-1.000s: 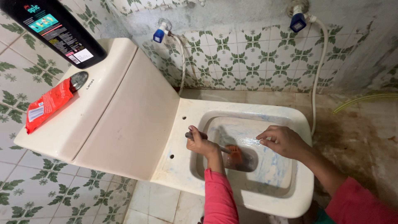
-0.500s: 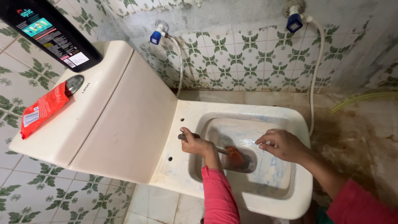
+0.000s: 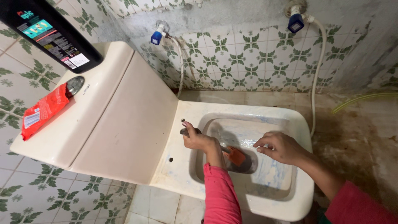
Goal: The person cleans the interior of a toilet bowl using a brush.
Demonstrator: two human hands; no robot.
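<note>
Two bare hands work inside the cream ceramic toilet bowl (image 3: 298, 195), each arm in a pink sleeve reaching up from the six o'clock edge of the view. The left hand (image 3: 199, 140) has its fingers wrapped shut around the dark handle of an orange-headed toilet brush (image 3: 236, 157); the wrist bends down over the bowl's nine o'clock rim, and the brush slants toward four o'clock, its head lying at the dark drain opening in the middle of the basin. The right hand (image 3: 280, 147) hovers palm-down over the three o'clock side of the basin, fingers half curled and loose, gripping nothing, the fingertips pointing toward the brush head and near it. Blue streaks of cleaner mark the bowl's inner wall below that hand. At ten o'clock, the cream cistern (image 3: 99, 120) carries a red flat packet (image 3: 41, 108) and a black plastic bottle (image 3: 49, 31). Two blue-capped wall taps (image 3: 157, 35) sit at twelve o'clock.
</note>
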